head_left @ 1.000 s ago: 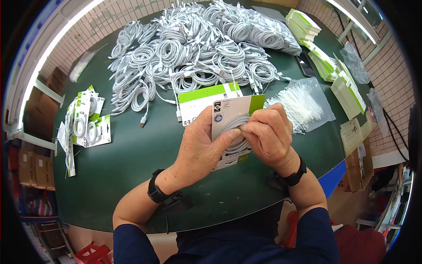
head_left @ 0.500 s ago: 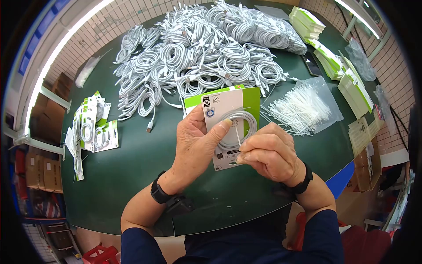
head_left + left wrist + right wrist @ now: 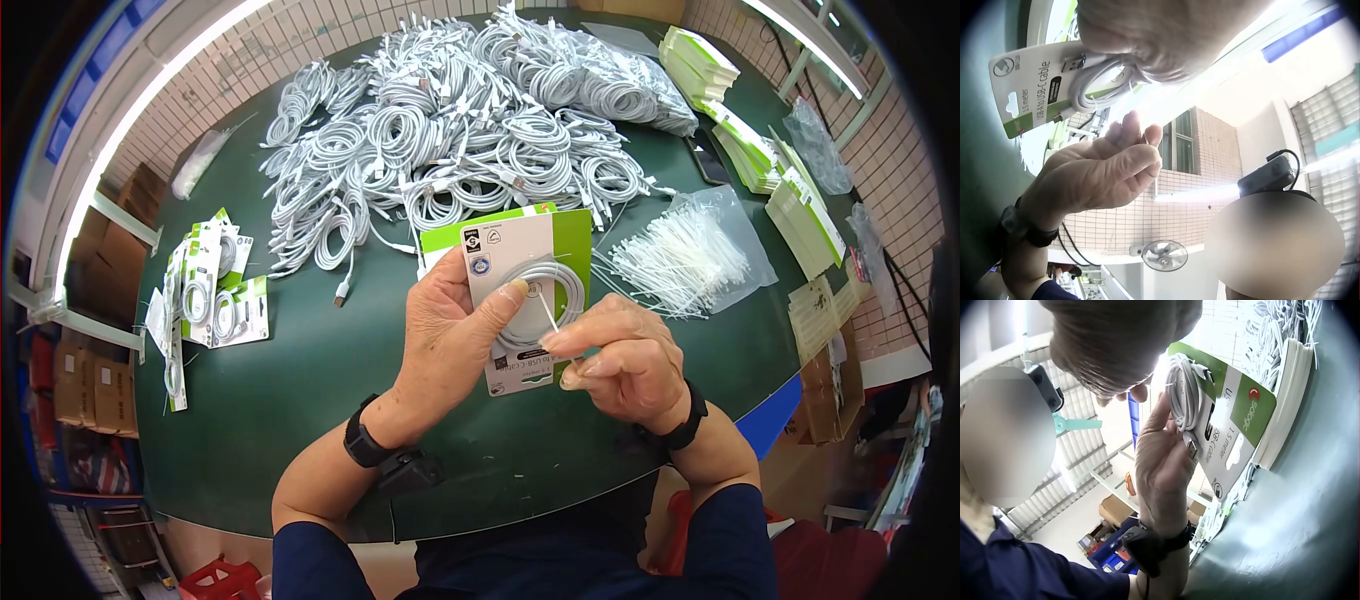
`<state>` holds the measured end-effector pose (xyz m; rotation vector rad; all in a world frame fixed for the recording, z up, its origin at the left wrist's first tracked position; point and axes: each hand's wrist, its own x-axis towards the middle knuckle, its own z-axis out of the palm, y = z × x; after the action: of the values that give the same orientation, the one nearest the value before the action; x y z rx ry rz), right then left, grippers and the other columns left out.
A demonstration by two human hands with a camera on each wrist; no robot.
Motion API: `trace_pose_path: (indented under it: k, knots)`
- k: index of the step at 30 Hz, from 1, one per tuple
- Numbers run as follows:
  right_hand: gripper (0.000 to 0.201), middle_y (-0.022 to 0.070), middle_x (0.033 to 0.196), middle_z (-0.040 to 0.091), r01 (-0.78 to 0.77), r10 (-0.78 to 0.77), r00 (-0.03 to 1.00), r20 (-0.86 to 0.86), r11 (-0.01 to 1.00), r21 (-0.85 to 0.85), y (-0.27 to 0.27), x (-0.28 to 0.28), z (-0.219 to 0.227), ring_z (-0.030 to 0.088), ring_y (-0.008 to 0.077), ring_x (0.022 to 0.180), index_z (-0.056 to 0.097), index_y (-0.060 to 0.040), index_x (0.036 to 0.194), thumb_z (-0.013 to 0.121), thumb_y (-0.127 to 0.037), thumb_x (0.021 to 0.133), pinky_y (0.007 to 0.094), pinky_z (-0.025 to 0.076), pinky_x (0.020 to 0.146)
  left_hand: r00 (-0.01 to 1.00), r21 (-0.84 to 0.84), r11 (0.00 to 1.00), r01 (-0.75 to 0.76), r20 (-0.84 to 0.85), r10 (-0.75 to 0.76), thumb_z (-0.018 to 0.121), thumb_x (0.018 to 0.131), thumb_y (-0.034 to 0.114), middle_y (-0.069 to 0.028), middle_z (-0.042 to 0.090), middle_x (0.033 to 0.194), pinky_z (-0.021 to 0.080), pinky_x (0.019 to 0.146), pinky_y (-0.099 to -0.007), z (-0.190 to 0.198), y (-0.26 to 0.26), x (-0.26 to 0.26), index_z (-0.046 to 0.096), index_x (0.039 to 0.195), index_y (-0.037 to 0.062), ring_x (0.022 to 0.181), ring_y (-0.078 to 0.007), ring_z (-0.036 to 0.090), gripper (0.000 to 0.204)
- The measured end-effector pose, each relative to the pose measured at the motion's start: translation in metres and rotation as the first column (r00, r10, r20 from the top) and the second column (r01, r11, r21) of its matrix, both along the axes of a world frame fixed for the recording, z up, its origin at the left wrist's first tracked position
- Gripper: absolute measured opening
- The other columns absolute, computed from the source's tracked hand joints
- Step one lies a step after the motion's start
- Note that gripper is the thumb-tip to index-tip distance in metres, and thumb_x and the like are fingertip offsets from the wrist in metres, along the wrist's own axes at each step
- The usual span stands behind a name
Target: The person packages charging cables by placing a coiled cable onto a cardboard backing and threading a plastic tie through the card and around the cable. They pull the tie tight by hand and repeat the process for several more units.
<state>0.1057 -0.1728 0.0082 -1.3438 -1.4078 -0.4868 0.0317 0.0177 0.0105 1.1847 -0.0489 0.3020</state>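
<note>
My left hand [image 3: 440, 335] grips a white and green card [image 3: 508, 250] by its left edge, thumb pressed on the front. On the card sits a coiled white USB-A to USB-C cable [image 3: 572, 287], its plugs visible in the right wrist view. A thin white cable tie [image 3: 549, 314] slants down from the coil's middle toward my right hand [image 3: 632, 362]. There the thumb and fingertips pinch a thin white strip, just off the card's lower right. The left wrist view shows these pinched fingers [image 3: 1150, 147] apart from the card.
A large heap of white cables [image 3: 430, 130] covers the far side. Loose cable ties [image 3: 680, 250] lie on a plastic bag at the right, near stacked cards [image 3: 745, 150] and a phone [image 3: 708, 160]. Carded cables [image 3: 205, 285] lie at the left. More cards [image 3: 437, 240] lie behind the held one.
Both hands' fingertips were together at the coil. My right hand then drew the tie downward and has moved lower right. The card has turned to face the camera more.
</note>
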Motion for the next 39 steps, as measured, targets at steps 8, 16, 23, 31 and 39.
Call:
trace_pose_path:
  k: [8,16,23,31,39]
  knots:
    - [0.027,0.0103,0.103,0.079,-0.016,0.018,1.000,0.024,0.997,-0.074,0.002,-0.005,0.005,0.077,0.0247,0.082,0.057,-0.0135,0.099,0.082,-0.006,0.091,0.0332,0.058,0.067,1.000,0.003,1.000,0.001,-0.021,-0.001,0.065,0.101,0.000,-0.0131,0.072,0.126,0.057,0.099,-0.0329,-0.001,-0.001,0.000,0.059,0.137,-0.0055,0.112,-0.0150,0.070,0.036]
    - [0.031,0.0143,0.109,0.076,-0.033,0.035,0.998,0.051,0.999,-0.034,0.005,-0.003,-0.005,0.073,0.0275,0.082,0.063,-0.0045,0.101,0.086,-0.002,0.080,0.0361,0.061,0.072,0.997,0.018,0.999,0.042,-0.068,-0.041,0.064,0.102,0.001,-0.0125,0.071,0.125,0.057,0.097,-0.0324,-0.005,-0.004,0.000,0.058,0.135,-0.0049,0.112,-0.0150,0.068,0.035]
    - [0.032,0.0128,0.105,0.076,0.146,-0.133,0.981,0.145,0.986,-0.084,0.006,0.003,-0.002,0.070,0.0244,0.076,0.068,-0.0049,0.105,0.086,0.002,0.080,0.0324,0.057,0.062,0.996,0.058,0.997,0.058,-0.068,-0.054,0.063,0.102,0.001,-0.0134,0.069,0.125,0.056,0.097,-0.0322,-0.008,-0.011,0.000,0.057,0.133,-0.0054,0.112,-0.0154,0.067,0.033]
    - [0.024,0.0097,0.089,0.076,0.254,-0.249,0.950,-0.190,0.967,0.006,0.006,0.007,-0.007,0.066,0.0178,0.068,0.066,-0.0044,0.097,0.084,0.004,0.084,0.0289,0.051,0.056,0.995,0.103,0.992,0.076,-0.072,-0.069,0.067,0.101,0.002,-0.0139,0.069,0.125,0.056,0.096,-0.0320,-0.010,-0.020,-0.005,0.056,0.132,-0.0059,0.113,-0.0157,0.067,0.034]
    - [0.029,0.0123,0.097,0.073,0.321,-0.314,0.935,0.165,0.947,-0.017,0.005,0.026,-0.003,0.066,0.0261,0.078,0.073,0.0001,0.109,0.081,0.006,0.082,0.0327,0.053,0.064,0.997,0.086,0.995,0.050,-0.063,-0.044,0.067,0.101,0.002,-0.0141,0.070,0.124,0.058,0.093,-0.0313,-0.013,-0.019,-0.003,0.056,0.131,-0.0061,0.111,-0.0158,0.068,0.033]
